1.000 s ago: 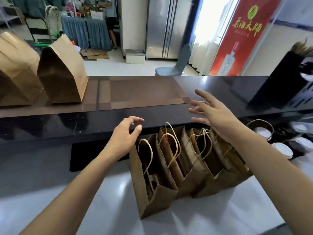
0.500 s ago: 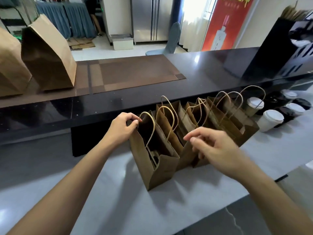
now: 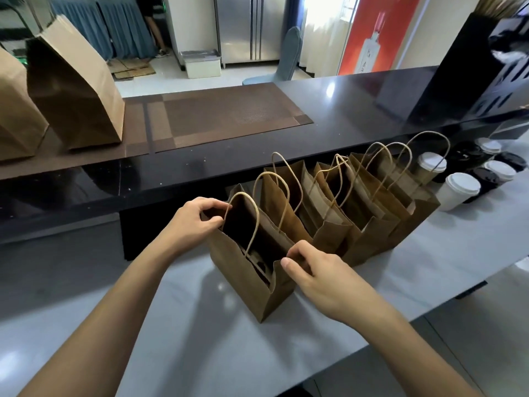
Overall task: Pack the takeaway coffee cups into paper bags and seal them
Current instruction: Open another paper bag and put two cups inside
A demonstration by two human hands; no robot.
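The light grey worktop filled the lower half of the view, and the raised black counter ran across it at 12 o'clock. On that counter a brown placemat lay at 12 o'clock, two large closed brown paper bags stood at 10 o'clock, and a tall black holder stood at 2 o'clock. A row of open paper bags with twine handles stood on the worktop from the centre toward 2 o'clock, each touching the next. The nearest paper bag stood upright at the centre with its mouth open; a dark item lay inside it, but what it was could not be determined. A group of takeaway coffee cups stood on the worktop at 3 o'clock, just beside the far end of the bag row, some with white lids and some with dark lids. The left hand was at 9 o'clock of the nearest bag, fingers curled and pinching the far-left rim at the base of the handle. The right hand was at 4 o'clock of the same bag, with thumb and fingers pinching the near-right rim. Both hands held the bag mouth apart.
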